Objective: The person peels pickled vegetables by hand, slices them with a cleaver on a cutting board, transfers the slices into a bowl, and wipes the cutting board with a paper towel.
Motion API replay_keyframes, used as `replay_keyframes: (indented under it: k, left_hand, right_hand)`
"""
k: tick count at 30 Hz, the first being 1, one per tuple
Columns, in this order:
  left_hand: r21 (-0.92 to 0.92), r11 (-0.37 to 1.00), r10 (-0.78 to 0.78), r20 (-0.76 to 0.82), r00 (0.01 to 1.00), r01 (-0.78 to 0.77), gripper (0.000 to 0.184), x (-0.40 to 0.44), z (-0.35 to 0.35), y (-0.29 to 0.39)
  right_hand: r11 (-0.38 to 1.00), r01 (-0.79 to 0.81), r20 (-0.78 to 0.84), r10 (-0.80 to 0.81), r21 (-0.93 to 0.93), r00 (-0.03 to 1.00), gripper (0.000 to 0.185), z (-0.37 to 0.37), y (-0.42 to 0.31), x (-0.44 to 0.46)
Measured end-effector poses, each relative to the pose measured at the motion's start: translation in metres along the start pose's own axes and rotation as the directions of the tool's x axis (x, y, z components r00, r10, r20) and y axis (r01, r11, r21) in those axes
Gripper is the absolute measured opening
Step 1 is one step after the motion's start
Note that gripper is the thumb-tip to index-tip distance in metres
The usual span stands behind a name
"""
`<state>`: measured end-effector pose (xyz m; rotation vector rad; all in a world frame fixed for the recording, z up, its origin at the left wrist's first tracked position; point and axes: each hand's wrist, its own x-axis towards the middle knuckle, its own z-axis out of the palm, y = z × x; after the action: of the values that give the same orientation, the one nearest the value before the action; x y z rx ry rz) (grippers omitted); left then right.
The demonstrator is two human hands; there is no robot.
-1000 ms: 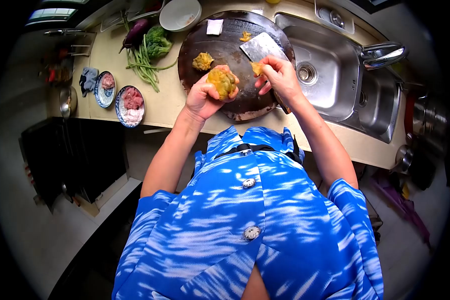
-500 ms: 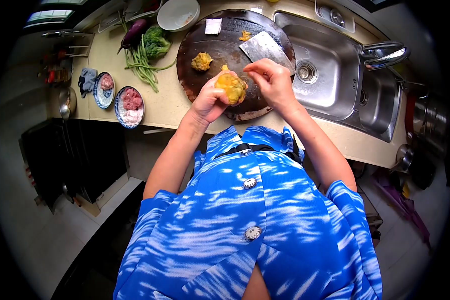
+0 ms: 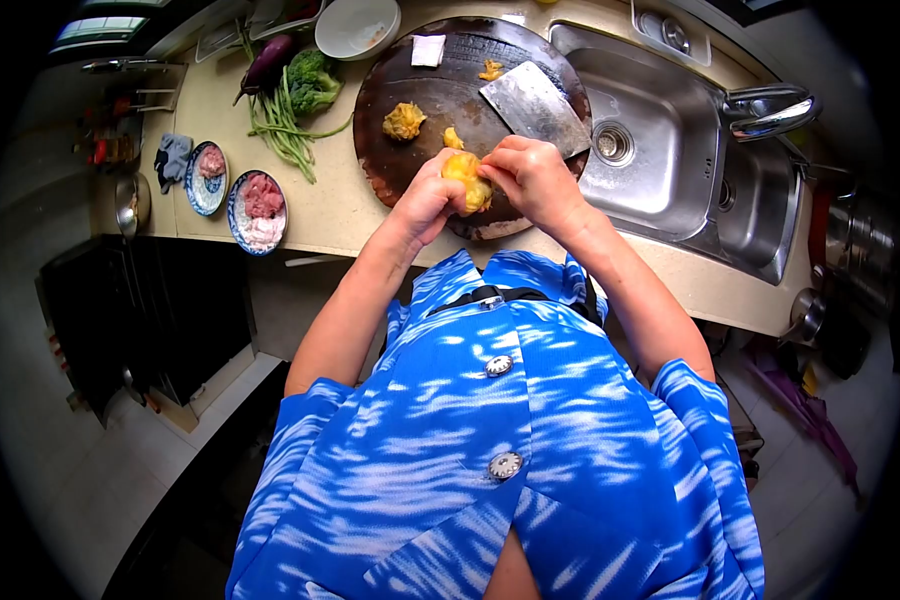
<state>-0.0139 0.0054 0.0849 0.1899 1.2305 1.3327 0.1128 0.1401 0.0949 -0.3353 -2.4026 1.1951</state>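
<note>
My left hand (image 3: 428, 200) is wrapped round a wet yellow lump that looks like a pickled vegetable (image 3: 467, 180), held above the near part of the round dark chopping board (image 3: 390, 80). From the right, my right hand (image 3: 537, 178) pinches the lump's upper edge between thumb and fingers. A small yellow piece (image 3: 452, 138) lies just beyond my hands, and a second, browner lump (image 3: 404, 121) sits further left. Near the board's right rim rests a broad cleaver (image 3: 536, 108). Yellow scraps (image 3: 491, 70) and a folded white cloth (image 3: 428, 51) lie at the back.
To the right is a double steel sink (image 3: 660, 200) with a faucet (image 3: 770, 108). Left of the board are long green beans (image 3: 288, 135), broccoli (image 3: 313, 84), an eggplant (image 3: 267, 66), a white bowl (image 3: 357, 27) and two plates of raw meat (image 3: 263, 197) (image 3: 211, 162).
My right hand has moved left and down to the lump and now pinches it. The small yellow piece now shows on the board beyond my hands. My left hand keeps its hold.
</note>
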Motion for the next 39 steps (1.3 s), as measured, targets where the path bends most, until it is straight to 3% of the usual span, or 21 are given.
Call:
replay_keyframes:
  k: [6, 12, 14, 15, 17, 19, 21, 25, 27, 29, 31, 34, 39]
  left_hand:
    - [0.061, 0.998, -0.011, -0.008, 1.0, 0.012, 0.044, -0.001, -0.001, -0.002]
    - [0.061, 0.998, -0.013, 0.015, 1.0, 0.012, 0.041, 0.0, -0.003, -0.004]
    - [0.018, 1.0, -0.014, 0.03, 0.999, 0.014, 0.043, -0.003, -0.003, -0.005]
    - [-0.074, 0.997, -0.016, 0.038, 0.999, 0.019, 0.044, -0.005, -0.001, -0.003]
    - [-0.164, 0.986, -0.016, 0.048, 0.999, 0.024, 0.046, -0.006, -0.001, -0.002]
    - [-0.389, 0.917, -0.071, 0.043, 0.997, 0.082, 0.047, -0.006, -0.007, -0.003]
    - [-0.405, 0.911, -0.072, 0.025, 0.997, 0.076, 0.045, -0.005, -0.007, -0.001]
    - [-0.517, 0.853, -0.088, -0.002, 0.996, 0.074, 0.027, -0.002, -0.005, -0.002]
    - [-0.529, 0.847, -0.064, -0.013, 0.998, 0.047, 0.023, 0.001, -0.007, -0.008]
    - [-0.509, 0.861, -0.053, -0.046, 0.998, 0.023, 0.015, 0.003, -0.008, -0.011]
    - [-0.472, 0.882, -0.032, -0.105, 0.994, -0.022, 0.015, 0.005, -0.003, -0.014]
    - [-0.395, 0.916, -0.006, -0.199, 0.98, -0.074, 0.014, 0.004, 0.001, -0.014]
    - [-0.351, 0.931, -0.012, -0.294, 0.956, -0.096, 0.013, 0.002, 0.011, -0.01]
  right_hand:
    - [0.995, 0.062, 0.13, -0.051, -0.081, 0.99, 0.008, 0.004, -0.002, -0.003]
    - [0.992, -0.031, -0.018, 0.029, -0.125, 0.999, 0.014, 0.014, -0.005, -0.006]
    - [0.98, -0.188, -0.113, 0.195, 0.071, 0.974, 0.013, 0.013, -0.006, -0.007]
    - [0.98, -0.187, -0.114, 0.195, 0.07, 0.974, 0.013, 0.012, -0.004, -0.008]
    - [0.857, -0.434, -0.064, 0.467, 0.279, 0.882, 0.014, 0.013, 0.0, -0.012]
    - [0.813, -0.472, -0.031, 0.512, 0.34, 0.859, 0.015, 0.011, 0.004, -0.016]
    - [0.708, -0.544, 0.046, 0.59, 0.45, 0.806, 0.018, 0.012, 0.007, -0.018]
    - [0.704, -0.519, 0.133, 0.527, 0.486, 0.839, 0.023, 0.017, -0.001, -0.021]
    - [0.769, -0.482, 0.112, 0.482, 0.42, 0.869, 0.024, 0.017, -0.006, -0.02]
    - [0.927, -0.309, 0.08, 0.299, 0.213, 0.951, 0.024, 0.016, -0.009, -0.019]
    - [0.922, -0.318, 0.04, 0.317, 0.22, 0.947, 0.023, 0.02, -0.008, -0.018]
    - [0.787, -0.488, 0.074, 0.5, 0.377, 0.863, 0.023, 0.024, -0.007, -0.017]
    - [0.824, -0.459, 0.025, 0.479, 0.331, 0.878, 0.028, 0.022, -0.009, -0.017]
